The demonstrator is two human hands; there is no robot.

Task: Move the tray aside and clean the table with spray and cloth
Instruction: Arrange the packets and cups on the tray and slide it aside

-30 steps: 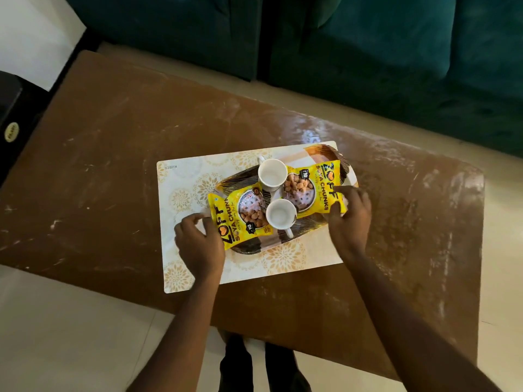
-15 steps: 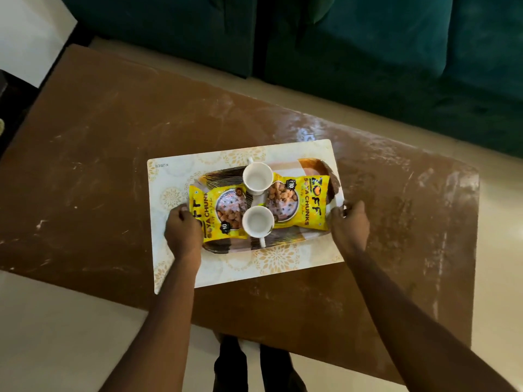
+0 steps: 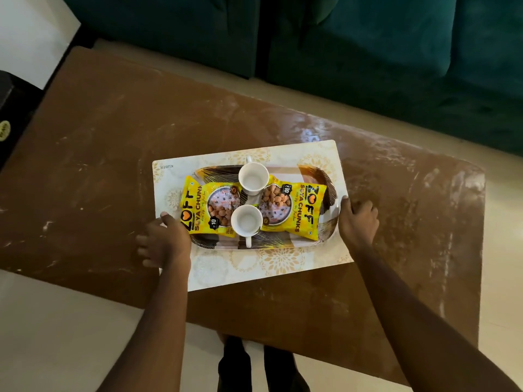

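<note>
Our left hand (image 3: 165, 241) and right hand (image 3: 358, 222) gripped the tray (image 3: 283, 243) by both ends, fingers curled round its rim, on the placemat (image 3: 254, 268). We judged it stiff, though its loose cups (image 3: 246, 222) could slide.

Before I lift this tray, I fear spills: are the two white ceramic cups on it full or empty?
Empty: far white cup and near white cup both stand upright, bare white bottoms showing.
</note>
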